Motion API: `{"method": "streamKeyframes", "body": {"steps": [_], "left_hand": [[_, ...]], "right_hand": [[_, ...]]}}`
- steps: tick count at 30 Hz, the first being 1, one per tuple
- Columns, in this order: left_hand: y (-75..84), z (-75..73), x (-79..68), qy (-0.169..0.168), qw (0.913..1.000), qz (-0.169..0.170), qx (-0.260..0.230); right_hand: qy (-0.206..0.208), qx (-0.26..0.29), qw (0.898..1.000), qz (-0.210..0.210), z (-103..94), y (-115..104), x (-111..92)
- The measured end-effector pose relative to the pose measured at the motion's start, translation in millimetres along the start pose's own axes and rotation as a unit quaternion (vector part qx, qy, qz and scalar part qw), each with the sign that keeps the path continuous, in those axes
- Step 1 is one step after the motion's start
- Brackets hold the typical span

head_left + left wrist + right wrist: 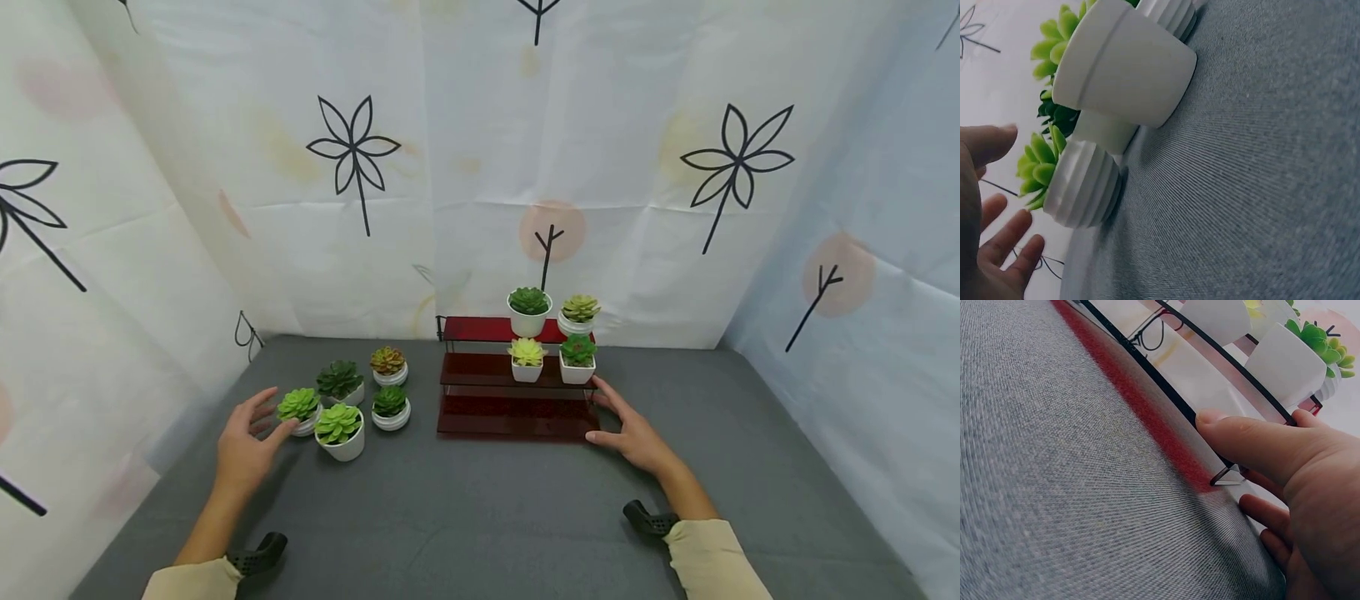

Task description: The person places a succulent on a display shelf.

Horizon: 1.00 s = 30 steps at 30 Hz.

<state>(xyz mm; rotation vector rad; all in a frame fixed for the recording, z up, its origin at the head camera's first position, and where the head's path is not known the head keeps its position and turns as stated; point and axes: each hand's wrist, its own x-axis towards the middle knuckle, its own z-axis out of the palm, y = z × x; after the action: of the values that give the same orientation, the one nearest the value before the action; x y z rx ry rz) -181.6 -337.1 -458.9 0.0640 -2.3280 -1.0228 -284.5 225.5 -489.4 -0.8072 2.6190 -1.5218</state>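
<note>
A small potted succulent (pixel 298 403) with bright green leaves and a ribbed white pot stands at the left of a group. My left hand (pixel 246 437) is beside it, thumb and fingers spread apart; in the left wrist view the fingertips (pixel 1022 219) are close to its leaves. A dark red three-tier display rack (pixel 491 414) stands to the right. My right hand (pixel 633 433) holds its right end, the thumb (pixel 1241 434) on the front edge of the lowest tier and the fingers along the side.
Beside the left plant stand a light green succulent (pixel 339 423), a dark green one (pixel 340 379), a reddish one (pixel 387 361) and another green one (pixel 390 402). Several potted succulents (pixel 528 302) occupy the right half of the rack's upper two tiers. A patterned cloth (pixel 480 150) hangs behind the grey table (pixel 465 517).
</note>
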Motion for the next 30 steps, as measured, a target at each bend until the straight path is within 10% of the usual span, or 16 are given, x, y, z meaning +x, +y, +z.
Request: {"method": "streamKeyframes", "body": {"steps": [7,30], "left_hand": [[-5.5,-2.6,0.9,-0.074,0.9963,-0.043,-0.005],[-23.8,8.3,10.6,-0.148,0.9748,-0.162,0.04]], "right_hand": [[0.0,-0.005,1.0,0.011,2.2,-1,1],[-0.001,-0.027,0.999,0.026,0.9,-2,0]]}}
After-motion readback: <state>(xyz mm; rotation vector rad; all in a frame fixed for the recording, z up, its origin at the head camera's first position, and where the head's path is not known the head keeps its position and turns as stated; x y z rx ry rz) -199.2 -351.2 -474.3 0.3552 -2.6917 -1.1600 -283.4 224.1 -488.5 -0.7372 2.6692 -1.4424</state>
